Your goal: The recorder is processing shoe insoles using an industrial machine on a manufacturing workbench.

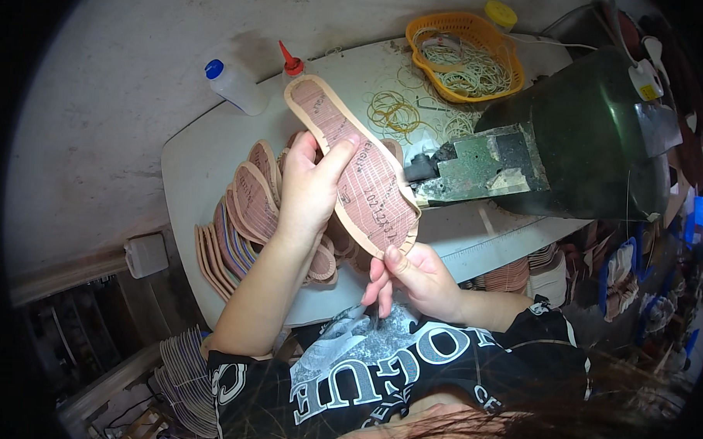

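A pinkish-brown insole with a pale bound edge and dark handwriting is tilted up above the table. My left hand grips its narrower part from the left, thumb on the face and fingers behind, mostly hidden. At the wide lower end, my right hand pinches the edge between thumb and fingers. The binding looks slightly gathered along the right side of the wide end. Beneath and left of my left forearm lies a fanned pile of similar insoles, partly covered by my arm.
A green machine stands at right, its arm reaching close to the insole. An orange basket holds pale cord; loose loops lie nearby. A blue-capped bottle and red-tipped bottle stand at the back of the white table.
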